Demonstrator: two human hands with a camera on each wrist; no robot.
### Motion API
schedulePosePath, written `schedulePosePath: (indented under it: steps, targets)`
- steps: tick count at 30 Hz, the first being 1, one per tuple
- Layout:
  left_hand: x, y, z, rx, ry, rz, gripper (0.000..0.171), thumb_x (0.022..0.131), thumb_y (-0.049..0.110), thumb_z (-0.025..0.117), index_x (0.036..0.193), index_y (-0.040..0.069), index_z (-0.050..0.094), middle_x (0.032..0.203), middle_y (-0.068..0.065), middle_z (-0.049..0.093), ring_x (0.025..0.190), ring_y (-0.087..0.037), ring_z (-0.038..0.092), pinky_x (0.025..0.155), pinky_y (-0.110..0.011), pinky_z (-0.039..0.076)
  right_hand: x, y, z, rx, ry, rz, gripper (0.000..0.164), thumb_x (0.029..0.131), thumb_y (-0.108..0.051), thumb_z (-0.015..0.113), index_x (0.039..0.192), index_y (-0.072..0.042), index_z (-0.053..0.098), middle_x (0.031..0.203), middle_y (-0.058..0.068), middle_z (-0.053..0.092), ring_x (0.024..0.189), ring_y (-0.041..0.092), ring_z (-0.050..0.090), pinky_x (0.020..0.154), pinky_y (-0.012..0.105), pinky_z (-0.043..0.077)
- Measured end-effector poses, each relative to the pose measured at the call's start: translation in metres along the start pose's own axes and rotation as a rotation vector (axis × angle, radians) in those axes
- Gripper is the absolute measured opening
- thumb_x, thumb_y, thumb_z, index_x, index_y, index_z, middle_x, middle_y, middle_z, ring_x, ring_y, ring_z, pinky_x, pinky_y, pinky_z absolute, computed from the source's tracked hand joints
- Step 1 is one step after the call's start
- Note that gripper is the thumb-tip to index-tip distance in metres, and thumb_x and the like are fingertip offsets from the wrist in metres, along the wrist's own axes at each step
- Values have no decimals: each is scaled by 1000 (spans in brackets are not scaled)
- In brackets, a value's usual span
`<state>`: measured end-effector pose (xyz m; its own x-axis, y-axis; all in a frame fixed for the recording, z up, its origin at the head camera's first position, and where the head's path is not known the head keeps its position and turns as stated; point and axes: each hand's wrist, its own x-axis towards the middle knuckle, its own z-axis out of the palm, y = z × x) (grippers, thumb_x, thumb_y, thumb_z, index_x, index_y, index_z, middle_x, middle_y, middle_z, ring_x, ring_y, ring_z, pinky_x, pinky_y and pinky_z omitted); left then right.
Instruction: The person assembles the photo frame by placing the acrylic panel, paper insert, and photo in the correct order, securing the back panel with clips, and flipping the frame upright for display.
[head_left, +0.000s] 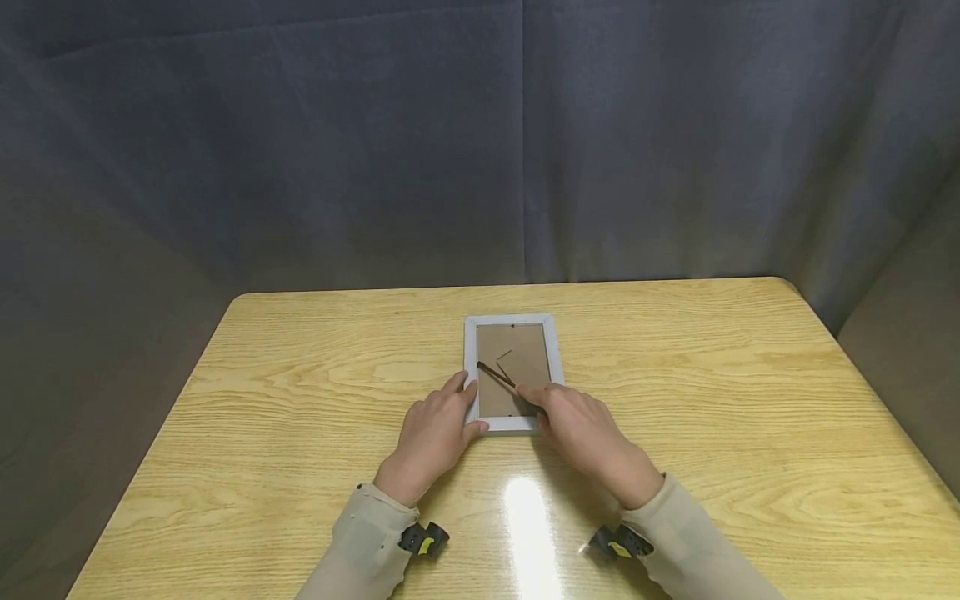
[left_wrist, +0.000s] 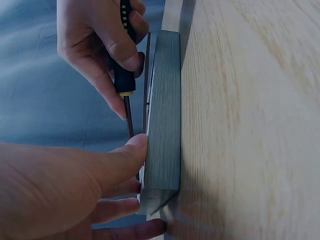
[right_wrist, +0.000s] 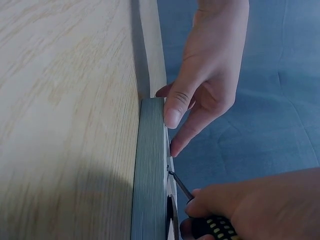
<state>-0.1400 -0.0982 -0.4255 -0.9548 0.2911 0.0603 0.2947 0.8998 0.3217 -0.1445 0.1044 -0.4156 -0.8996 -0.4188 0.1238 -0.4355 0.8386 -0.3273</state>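
A picture frame [head_left: 510,424] with a pale grey border lies back side up on the table, its brown backing board [head_left: 498,403] showing. My left hand [head_left: 433,429] holds the frame's near left corner, thumb on the near bar and fingers along the left side. In my right hand [head_left: 588,429] is a screwdriver [left_wrist: 124,80] with a black and yellow handle. Its thin shaft slants across the backing, the tip at the inner left edge of the border. A thin dark stand leg [left_wrist: 147,80] rises slightly off the backing, partly hidden by the right hand in the head view.
The wooden table [head_left: 300,400] extends on all sides of the frame. Dark grey curtains [head_left: 375,167] hang behind it and at both sides. Each wrist wears a small black camera strap [head_left: 423,540] over a beige sleeve [head_left: 371,533].
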Motion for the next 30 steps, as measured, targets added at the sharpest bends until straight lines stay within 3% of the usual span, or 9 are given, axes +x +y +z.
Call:
schedulePosePath:
  steps: [16, 30]
  targets:
    - [0, -1, 0, -2, 9, 11, 64, 82, 39, 66, 133, 2, 55, 144, -17, 44, 112, -36, 56, 82, -51, 48, 0, -2, 0, -11, 0, 1, 43, 83, -1, 60, 124, -13, 65, 78, 1, 61, 54, 12, 43, 43, 28, 38]
    - [0, -2, 1, 15, 12, 16, 64, 82, 40, 66, 133, 3, 55, 144, -17, 44, 112, -36, 56, 83, -51, 48, -1, -2, 1, -14, -3, 13, 41, 84, -2, 61, 123, -15, 65, 83, 2, 64, 59, 11, 47, 45, 29, 41]
